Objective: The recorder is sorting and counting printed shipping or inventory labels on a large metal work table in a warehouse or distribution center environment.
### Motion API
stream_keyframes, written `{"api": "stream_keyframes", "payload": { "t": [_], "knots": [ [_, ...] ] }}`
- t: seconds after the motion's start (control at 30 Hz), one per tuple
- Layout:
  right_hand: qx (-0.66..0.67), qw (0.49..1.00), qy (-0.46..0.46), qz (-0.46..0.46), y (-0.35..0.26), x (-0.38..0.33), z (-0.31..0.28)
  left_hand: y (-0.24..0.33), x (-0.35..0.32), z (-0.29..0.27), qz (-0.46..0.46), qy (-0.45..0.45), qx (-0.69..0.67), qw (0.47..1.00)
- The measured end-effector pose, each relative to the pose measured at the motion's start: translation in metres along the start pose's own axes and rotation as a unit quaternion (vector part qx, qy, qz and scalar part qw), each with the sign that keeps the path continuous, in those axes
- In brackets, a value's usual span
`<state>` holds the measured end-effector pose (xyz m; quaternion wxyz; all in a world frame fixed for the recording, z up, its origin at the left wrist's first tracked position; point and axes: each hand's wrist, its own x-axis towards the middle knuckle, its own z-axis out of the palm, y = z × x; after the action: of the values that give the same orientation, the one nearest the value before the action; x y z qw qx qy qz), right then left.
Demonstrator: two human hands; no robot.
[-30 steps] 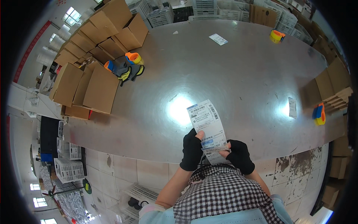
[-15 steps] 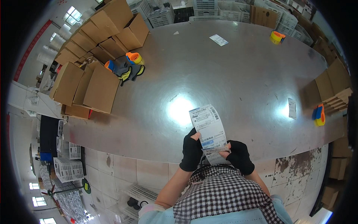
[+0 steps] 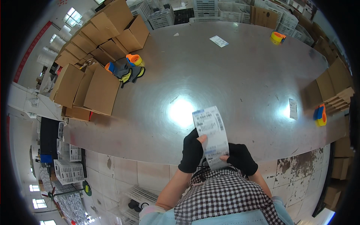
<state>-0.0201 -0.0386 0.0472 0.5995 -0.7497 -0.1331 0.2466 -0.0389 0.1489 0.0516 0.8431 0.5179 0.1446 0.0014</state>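
Observation:
A long white printed label slip (image 3: 212, 129) is held upright in front of me, over the near edge of the metal table (image 3: 150, 127). My left hand (image 3: 192, 150), in a black fingerless glove, grips its left edge with the thumb on the printed face. Lower down on the right side, my right hand (image 3: 240, 159), gloved alike, pinches the slip near its bottom end. The fingers behind the paper are hidden.
Cardboard boxes (image 3: 101, 88) stand along the left, beside grey-yellow gloves (image 3: 129, 74) and an orange-yellow tape dispenser (image 3: 135, 60). Other dispensers (image 3: 278, 37) (image 3: 321, 115) sit at the right. Paper slips (image 3: 219, 41) (image 3: 293, 108) lie on the table. White crates (image 3: 205, 5) line the back.
The lower part of the slip, folded over before, now hangs straight. The slip has shifted slightly; both hands still hold it.

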Motion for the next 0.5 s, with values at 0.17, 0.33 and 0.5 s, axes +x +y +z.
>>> {"api": "stream_keyframes", "payload": {
  "t": [0.17,0.33,0.5],
  "knots": [
    [-0.207,0.971,-0.075,-0.089,0.011,-0.002,-0.013,0.01,0.007,-0.01,-0.088,-0.037,-0.172,0.98],
    [-0.113,0.971,0.099,-0.188,-0.005,0.0,0.007,-0.002,0.007,-0.01,-0.051,-0.004,0.057,0.997],
    [-0.201,0.95,0.1,-0.218,-0.005,-0.009,-0.001,-0.019,0.003,-0.005,-0.04,-0.018,0.12,0.992]
  ]
}}
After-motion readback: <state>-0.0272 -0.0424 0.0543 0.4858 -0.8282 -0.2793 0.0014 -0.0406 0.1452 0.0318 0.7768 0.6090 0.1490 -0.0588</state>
